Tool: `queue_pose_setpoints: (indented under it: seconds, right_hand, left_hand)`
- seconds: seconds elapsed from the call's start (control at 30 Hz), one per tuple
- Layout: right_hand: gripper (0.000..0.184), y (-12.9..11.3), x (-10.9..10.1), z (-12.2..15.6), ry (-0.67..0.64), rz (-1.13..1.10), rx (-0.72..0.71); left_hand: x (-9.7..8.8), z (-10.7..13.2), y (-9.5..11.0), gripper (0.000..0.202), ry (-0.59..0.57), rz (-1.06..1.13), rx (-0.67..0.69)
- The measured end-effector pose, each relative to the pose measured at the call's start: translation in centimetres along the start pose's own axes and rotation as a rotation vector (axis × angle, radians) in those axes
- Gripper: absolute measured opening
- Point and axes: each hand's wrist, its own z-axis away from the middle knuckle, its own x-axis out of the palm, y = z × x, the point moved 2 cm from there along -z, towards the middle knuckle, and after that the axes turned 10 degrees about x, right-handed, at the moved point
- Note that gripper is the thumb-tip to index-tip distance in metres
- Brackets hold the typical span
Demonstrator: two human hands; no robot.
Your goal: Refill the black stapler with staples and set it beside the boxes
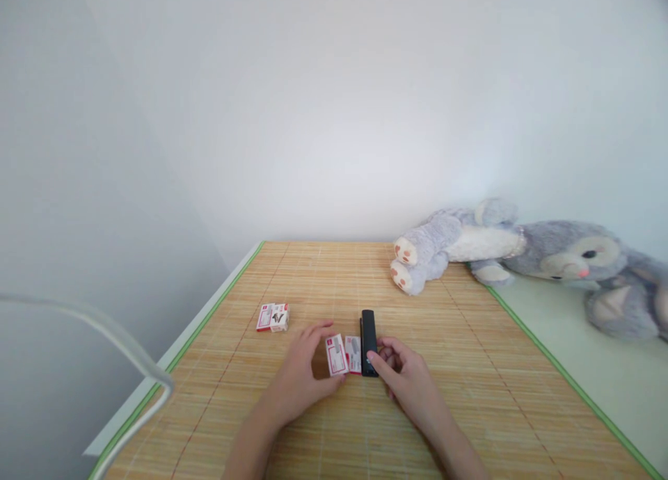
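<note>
Your left hand [303, 372] pinches a small box [336, 355] upright; a second box [353, 354] lies just beside it. Your right hand [406, 376], fingers curled loosely and gripping nothing, touches the black stapler [369, 332]. You seem to be setting up a refill, so next get a firm hold on the stapler.

Both your forearms reach forward, your left hand [303, 369] curled with fingers pinched together, your right hand [407, 376] loosely curled, index finger extended.

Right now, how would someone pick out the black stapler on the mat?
On the woven bamboo mat, look just ahead of the right hand. The slim black oblong stapler lies there, its near end at that hand's fingertip. Beside it sit small red-and-white boxes; it alone is black.
</note>
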Motion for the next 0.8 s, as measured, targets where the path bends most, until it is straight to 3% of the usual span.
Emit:
queue_pose_setpoints:
  seconds: [0.1, 0.2, 0.3, 0.4, 0.5, 0.53, 0.6, 0.7, 0.8]
  right_hand:
    - [0.043, -0.4, -0.1, 0.1, -0.002, 0.001, 0.006]
    - [0.043, -0.6, 0.0, 0.1, -0.033, -0.013, 0.021]
    - [0.044, -0.5, 0.0, 0.1, -0.043, -0.012, 0.024]
    - [0.046, -0.5, -0.2, 0.1, -0.035, -0.008, 0.028]
    - [0.044, -0.5, -0.3, 0.1, -0.038, -0.01, 0.03]
    - [0.043, -0.5, -0.3, 0.1, -0.035, -0.01, 0.027]
    - [0.041, -0.6, -0.3, 0.1, -0.021, -0.007, 0.02]
    - [0.04, -0.6, -0.2, 0.1, -0.012, -0.002, 0.027]
    - [0.041, -0.7, -0.2, 0.1, -0.02, 0.009, 0.041]
  left_hand:
    - [1.1, -1.6, 0.6, 0.064, -0.093, 0.057, 0.02]
    - [1.9, -2.6, 0.8, 0.063, -0.115, 0.047, 0.057]
    - [2.7, -2.7, 1.0, 0.062, -0.122, 0.041, 0.085]
    - [2.5, -2.2, 0.7, 0.075, -0.104, 0.041, 0.106]
    - [-0.4, -1.6, -1.7, 0.059, 0.067, -0.086, 0.089]
    - [-1.9, -1.4, -3.1, 0.046, 0.163, -0.165, 0.067]
    - [-4.9, -1.2, -6.4, 0.046, 0.275, -0.324, -0.012]
    - [-8.0, -0.8, -11.1, 0.059, 0.212, -0.446, -0.088]
    - [-9.1, 0.4, -13.6, 0.057, 0.147, -0.442, -0.105]
